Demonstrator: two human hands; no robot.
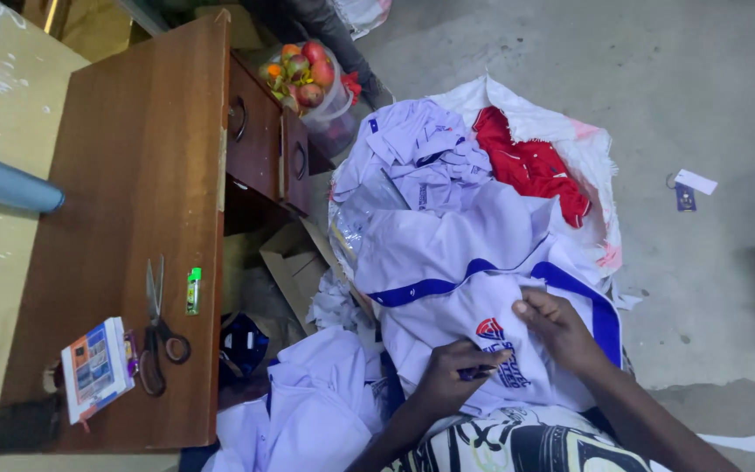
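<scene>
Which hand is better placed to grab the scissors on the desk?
Probably the left hand: the scissors lie on the desk at that side, nearer to it, though it holds a thin tool. The right hand is farther off, pinching the shirt.

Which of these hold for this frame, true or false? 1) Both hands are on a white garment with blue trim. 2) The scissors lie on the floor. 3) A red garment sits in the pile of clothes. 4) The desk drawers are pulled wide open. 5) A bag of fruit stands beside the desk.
1) True: the left hand and right hand rest on the white garment with blue trim, near its printed emblem.
2) False: the scissors lie on the wooden desk.
3) True: the red garment lies among the white ones.
4) False: the drawers look shut.
5) True: the bag of fruit stands by the drawers.
</scene>
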